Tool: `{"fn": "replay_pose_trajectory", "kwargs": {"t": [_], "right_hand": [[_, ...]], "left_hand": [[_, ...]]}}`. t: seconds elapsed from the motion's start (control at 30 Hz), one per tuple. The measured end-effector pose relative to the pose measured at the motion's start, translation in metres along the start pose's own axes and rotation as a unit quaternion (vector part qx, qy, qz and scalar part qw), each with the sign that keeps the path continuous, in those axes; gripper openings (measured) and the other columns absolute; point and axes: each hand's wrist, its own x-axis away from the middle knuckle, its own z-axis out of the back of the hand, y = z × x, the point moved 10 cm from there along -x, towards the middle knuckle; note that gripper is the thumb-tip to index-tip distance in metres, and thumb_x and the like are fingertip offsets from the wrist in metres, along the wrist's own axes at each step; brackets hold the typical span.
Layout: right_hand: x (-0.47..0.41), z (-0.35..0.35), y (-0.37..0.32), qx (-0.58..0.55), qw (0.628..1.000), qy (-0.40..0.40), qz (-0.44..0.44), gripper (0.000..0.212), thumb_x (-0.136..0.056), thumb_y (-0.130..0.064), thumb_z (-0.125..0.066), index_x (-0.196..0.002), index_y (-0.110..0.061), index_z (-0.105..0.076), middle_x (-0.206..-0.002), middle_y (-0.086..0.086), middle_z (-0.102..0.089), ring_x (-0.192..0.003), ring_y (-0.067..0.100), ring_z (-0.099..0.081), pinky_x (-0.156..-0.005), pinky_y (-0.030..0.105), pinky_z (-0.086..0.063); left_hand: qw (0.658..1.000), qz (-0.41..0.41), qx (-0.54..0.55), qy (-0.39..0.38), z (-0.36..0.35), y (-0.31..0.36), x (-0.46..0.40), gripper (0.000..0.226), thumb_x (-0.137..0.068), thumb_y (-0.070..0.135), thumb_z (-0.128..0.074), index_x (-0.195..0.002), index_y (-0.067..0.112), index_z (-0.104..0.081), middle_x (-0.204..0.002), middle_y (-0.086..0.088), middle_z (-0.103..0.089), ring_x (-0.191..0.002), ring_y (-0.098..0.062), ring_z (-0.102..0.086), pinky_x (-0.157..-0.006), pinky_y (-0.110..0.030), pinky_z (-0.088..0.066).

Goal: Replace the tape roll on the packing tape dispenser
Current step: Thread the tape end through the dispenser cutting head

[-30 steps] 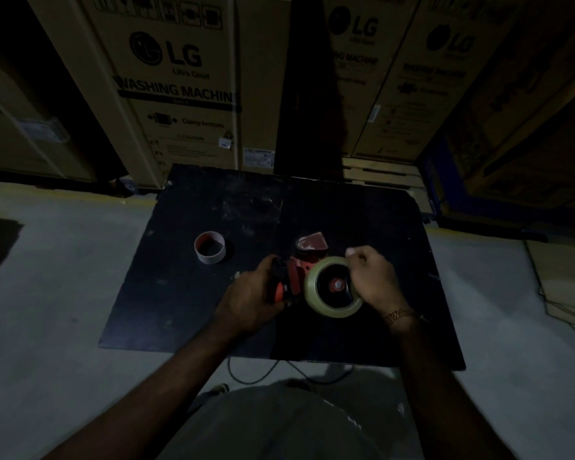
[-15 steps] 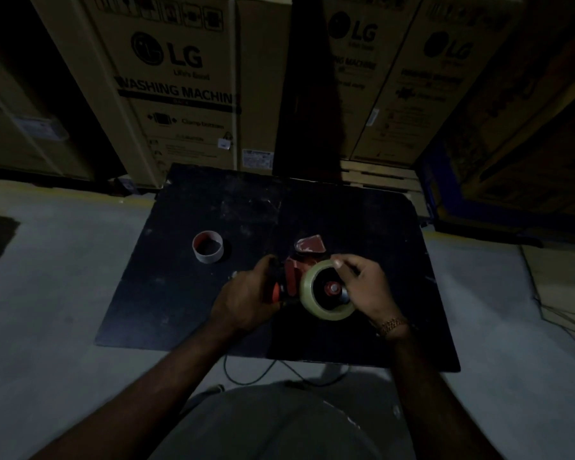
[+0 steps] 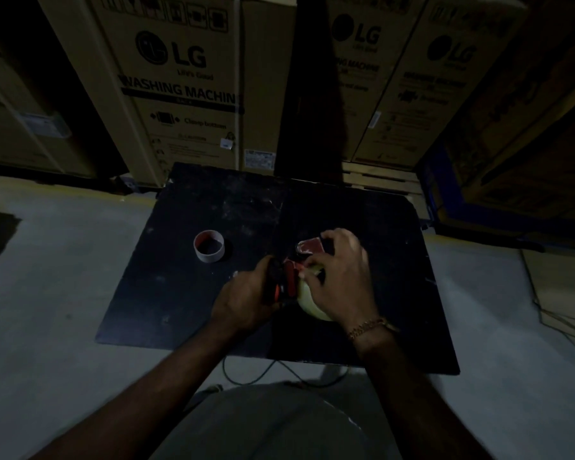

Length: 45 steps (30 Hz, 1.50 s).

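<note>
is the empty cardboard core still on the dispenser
No, the empty core stands alone on the black board, apart from the dispenser and both hands.

Glossy tape roll [image 3: 307, 302], matt scuffed board [image 3: 186, 293], cardboard core [image 3: 209, 246]

My right hand [image 3: 337, 280] covers most of the tape roll [image 3: 307, 302], hiding its core. My left hand [image 3: 246, 298] conceals the dispenser [image 3: 287, 282] handle. Dim light blurs the small print on the cartons [image 3: 183, 94], cut off at top.
</note>
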Motion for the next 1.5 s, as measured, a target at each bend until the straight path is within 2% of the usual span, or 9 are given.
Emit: {"fn": "replay_pose_trajectory", "kwargs": {"t": [0.23,0.43,0.6,0.8,0.9,1.0,1.23,1.4,1.5], "right_hand": [[-0.006,-0.011,-0.02,0.112,0.993,-0.031,0.027,0.031,-0.081,-0.037,-0.079,-0.11,-0.026,-0.079,-0.15,0.007,-0.054,-0.146,0.031,-0.042,-0.117,0.057,-0.037],[-0.007,-0.017,-0.021,0.134,0.989,-0.059,0.001,0.03,-0.087,-0.02,-0.073,-0.116,-0.024,-0.078,-0.145,0.007,-0.057,-0.135,0.03,-0.05,-0.11,0.049,-0.043],[-0.007,-0.019,-0.021,0.114,0.991,-0.059,0.026,0.031,-0.086,-0.016,-0.075,-0.117,-0.021,-0.077,-0.143,0.008,-0.058,-0.132,0.03,-0.053,-0.106,0.047,-0.048],[-0.003,-0.033,-0.019,0.046,0.993,-0.034,0.108,0.014,-0.087,-0.016,-0.076,-0.095,-0.006,-0.079,-0.137,0.014,-0.064,-0.14,0.036,-0.053,-0.114,0.055,-0.046],[0.001,-0.04,-0.011,-0.01,0.995,-0.024,0.097,0.022,-0.092,-0.014,-0.071,-0.11,-0.001,-0.074,-0.139,0.011,-0.063,-0.141,0.032,-0.054,-0.113,0.051,-0.049],[0.004,-0.039,-0.006,-0.035,0.996,-0.014,0.081,0.029,-0.093,-0.018,-0.07,-0.119,-0.004,-0.07,-0.141,0.005,-0.061,-0.138,0.026,-0.055,-0.108,0.045,-0.053],[0.007,-0.029,-0.015,-0.032,0.995,0.021,0.097,0.02,-0.094,-0.021,-0.065,-0.102,-0.007,-0.077,-0.132,0.001,-0.069,-0.129,0.023,-0.063,-0.11,0.05,-0.05],[0.013,-0.029,-0.017,-0.043,0.993,0.043,0.102,0.017,-0.094,-0.02,-0.069,-0.102,-0.01,-0.079,-0.135,-0.001,-0.069,-0.13,0.023,-0.064,-0.111,0.054,-0.05],[0.017,-0.019,-0.017,-0.088,0.986,0.093,0.107,0.014,-0.094,-0.018,-0.07,-0.097,-0.009,-0.081,-0.135,0.001,-0.071,-0.13,0.023,-0.065,-0.106,0.044,-0.055]], "left_hand": [[1.0,0.0,-0.029,0.004,-0.006,-0.004,0.002,0.08,-0.081,0.051,-0.075,-0.147,0.03,-0.034,-0.116,-0.008,-0.073,-0.108,-0.035,-0.069,-0.084,-0.044,-0.056],[0.998,0.002,-0.051,-0.022,-0.016,-0.01,0.002,0.078,-0.084,0.051,-0.073,-0.145,0.029,-0.029,-0.119,-0.01,-0.071,-0.109,-0.038,-0.068,-0.086,-0.049,-0.058],[0.999,-0.008,-0.052,-0.015,-0.017,-0.009,0.003,0.072,-0.086,0.051,-0.069,-0.143,0.028,-0.032,-0.112,-0.006,-0.073,-0.108,-0.038,-0.066,-0.079,-0.048,-0.058],[0.996,-0.018,-0.086,0.011,-0.018,-0.004,0.004,0.071,-0.094,0.046,-0.065,-0.152,0.02,-0.034,-0.121,-0.012,-0.071,-0.11,-0.04,-0.067,-0.081,-0.048,-0.056],[0.996,-0.013,-0.083,0.013,-0.02,-0.004,0.003,0.073,-0.093,0.049,-0.064,-0.154,0.022,-0.033,-0.118,-0.012,-0.073,-0.104,-0.037,-0.07,-0.079,-0.048,-0.056],[0.995,-0.014,-0.098,0.016,-0.023,-0.008,0.003,0.067,-0.094,0.051,-0.06,-0.151,0.024,-0.036,-0.115,-0.012,-0.073,-0.098,-0.036,-0.071,-0.076,-0.046,-0.056],[0.99,-0.01,-0.138,-0.017,-0.027,-0.012,0.001,0.075,-0.101,0.041,-0.056,-0.162,0.02,-0.019,-0.138,-0.021,-0.061,-0.119,-0.038,-0.063,-0.09,-0.045,-0.053],[0.988,-0.015,-0.152,0.019,-0.022,-0.015,0.005,0.068,-0.101,0.047,-0.053,-0.159,0.024,-0.026,-0.129,-0.019,-0.066,-0.101,-0.038,-0.07,-0.075,-0.045,-0.056],[0.987,-0.021,-0.157,0.014,-0.022,-0.014,0.007,0.069,-0.102,0.046,-0.051,-0.161,0.023,-0.022,-0.136,-0.02,-0.062,-0.11,-0.041,-0.067,-0.077,-0.045,-0.056]]}}
